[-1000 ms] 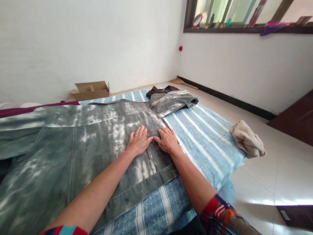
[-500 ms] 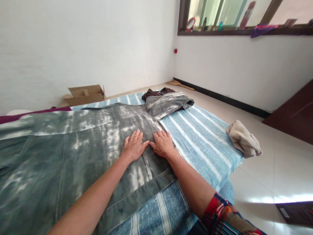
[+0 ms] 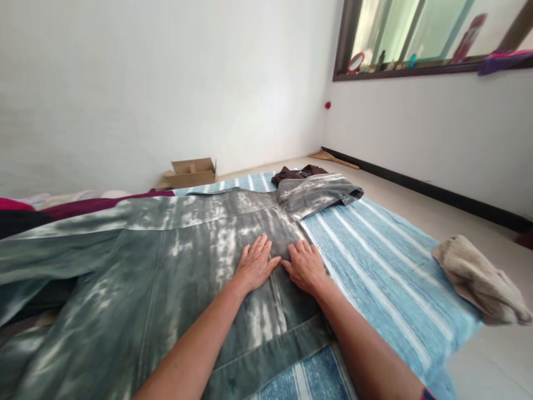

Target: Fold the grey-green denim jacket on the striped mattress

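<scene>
While left hand (image 3: 255, 268) stays on jacket (image 3: 166, 266), right hand (image 3: 307, 268) stays alongside.

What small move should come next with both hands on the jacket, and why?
Probably sweep the left hand leftward over the jacket while the right hand pins it. Both palms lie flat, side by side near its right edge, and the cloth further left looks uneven.

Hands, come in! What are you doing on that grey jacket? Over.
Palms flat, open: left hand and right hand side by side on grey jacket. Jacket spread on blue striped sheet. Beige cloth off right, apart from hands.
</scene>
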The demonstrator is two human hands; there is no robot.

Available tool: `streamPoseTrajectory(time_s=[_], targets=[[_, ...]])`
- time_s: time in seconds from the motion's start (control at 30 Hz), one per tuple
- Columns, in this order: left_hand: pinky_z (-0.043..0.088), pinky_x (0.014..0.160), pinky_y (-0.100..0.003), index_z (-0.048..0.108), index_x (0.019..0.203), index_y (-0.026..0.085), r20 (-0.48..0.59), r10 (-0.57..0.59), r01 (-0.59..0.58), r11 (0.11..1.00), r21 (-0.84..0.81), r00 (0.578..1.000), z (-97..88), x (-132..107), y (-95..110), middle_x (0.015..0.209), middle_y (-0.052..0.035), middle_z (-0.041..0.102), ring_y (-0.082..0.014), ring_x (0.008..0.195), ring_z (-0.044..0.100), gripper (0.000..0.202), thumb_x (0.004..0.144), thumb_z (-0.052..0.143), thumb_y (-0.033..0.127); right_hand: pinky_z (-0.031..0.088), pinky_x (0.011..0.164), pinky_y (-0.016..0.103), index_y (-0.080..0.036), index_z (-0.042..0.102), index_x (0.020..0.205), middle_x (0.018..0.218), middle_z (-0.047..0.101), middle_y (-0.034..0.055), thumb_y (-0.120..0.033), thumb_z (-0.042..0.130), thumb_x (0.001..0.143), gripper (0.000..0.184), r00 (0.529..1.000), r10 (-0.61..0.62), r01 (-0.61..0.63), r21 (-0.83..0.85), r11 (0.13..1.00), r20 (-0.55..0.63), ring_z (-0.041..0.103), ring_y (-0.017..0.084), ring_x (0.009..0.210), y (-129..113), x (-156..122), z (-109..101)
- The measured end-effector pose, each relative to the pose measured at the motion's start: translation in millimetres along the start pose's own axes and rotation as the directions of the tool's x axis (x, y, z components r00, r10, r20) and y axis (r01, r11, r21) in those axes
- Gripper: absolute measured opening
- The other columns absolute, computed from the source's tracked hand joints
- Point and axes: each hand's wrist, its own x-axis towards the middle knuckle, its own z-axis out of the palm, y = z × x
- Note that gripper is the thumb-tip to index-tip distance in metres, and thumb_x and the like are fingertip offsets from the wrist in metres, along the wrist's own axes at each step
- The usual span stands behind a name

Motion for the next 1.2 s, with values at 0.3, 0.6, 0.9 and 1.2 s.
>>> streamPoseTrajectory(time_s=[0.3,0.6,0.9,1.2], targets=[[0.017,0.111,-0.046,0.037,0.137,0.014,0.072,0.078,-0.059,0.972,-0.229,0.994,-10.6,-29.7,0.6,0.151,-0.016,0.024,-0.0248,0.14,0.018,0.058,0.091,0.038,0.049,0.04,0.088,0.042,-0.013,0.053,0.12,0.119,0.055,0.0188,-0.04,0.039,0.09,0.042,0.995,-0.103,0.102,-0.097,0.99,-0.006,0.05,0.031,0.113,12.2,-15.4,26.1],[0.017,0.11,-0.046,0.042,0.131,0.012,0.101,0.078,-0.044,0.951,-0.306,0.992,-15.1,-42.6,0.3,0.15,-0.016,0.026,-0.0271,0.14,0.018,0.058,0.089,0.038,0.051,0.044,0.084,0.044,-0.023,0.062,0.106,0.117,0.06,0.0138,-0.031,0.042,0.083,0.031,0.958,-0.267,0.258,-0.093,0.962,-0.104,0.052,0.032,0.114,34.9,-24.8,48.7],[0.016,0.111,-0.047,0.044,0.13,0.011,0.1,0.039,-0.003,0.941,-0.338,0.994,-14.8,-45.1,-1.3,0.149,-0.0166,0.028,-0.0269,0.14,0.016,0.06,0.088,0.039,0.053,0.045,0.083,0.05,-0.031,0.069,0.104,0.119,0.062,0.0086,-0.022,0.045,0.074,0.039,0.839,-0.532,0.499,-0.227,0.836,-0.115,0.056,0.036,0.108,69.1,-18.4,71.7],[0.013,0.112,-0.048,0.042,0.133,0.009,0.104,0.005,0.038,0.915,-0.401,0.995,-13.2,-47.0,-4.5,0.15,-0.0178,0.025,-0.0272,0.141,0.013,0.063,0.087,0.041,0.052,0.042,0.09,0.054,-0.032,0.073,0.096,0.112,0.066,0.0087,-0.02,0.046,0.069,0.04,0.78,-0.581,0.508,-0.308,0.804,-0.231,0.058,0.037,0.107,65.3,-10.6,83.9]])
